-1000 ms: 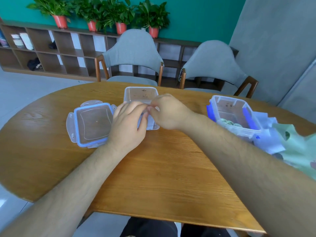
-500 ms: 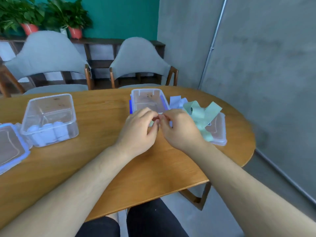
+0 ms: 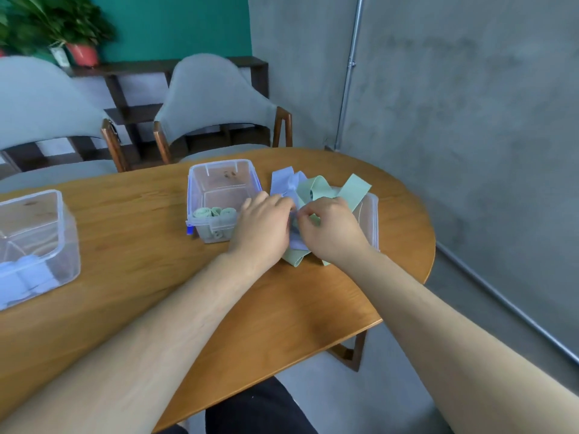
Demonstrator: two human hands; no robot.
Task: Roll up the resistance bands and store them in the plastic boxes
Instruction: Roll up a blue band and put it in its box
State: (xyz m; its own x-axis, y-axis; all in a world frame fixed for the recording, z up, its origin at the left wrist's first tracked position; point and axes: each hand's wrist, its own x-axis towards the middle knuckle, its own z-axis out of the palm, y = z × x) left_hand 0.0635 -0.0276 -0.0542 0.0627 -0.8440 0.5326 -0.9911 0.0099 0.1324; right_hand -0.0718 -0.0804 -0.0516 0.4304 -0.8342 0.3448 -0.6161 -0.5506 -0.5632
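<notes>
A loose pile of resistance bands lies at the table's right end: pale green bands and a lilac band. Both hands are on the pile. My left hand and my right hand meet over a lilac band, fingers curled and pinching it between them. Just left of my hands stands a clear plastic box with blue clips, holding rolled green bands. At the far left a second clear box holds rolled lilac bands.
A clear lid lies under the pile near the table's right edge. The oval wooden table ends close behind the pile. Two grey chairs stand at the far side; a grey wall is on the right.
The view has swung right, from the left box to the band pile. Both hands have moved out onto the pile beside the box with green rolls and pinch a lilac band.
</notes>
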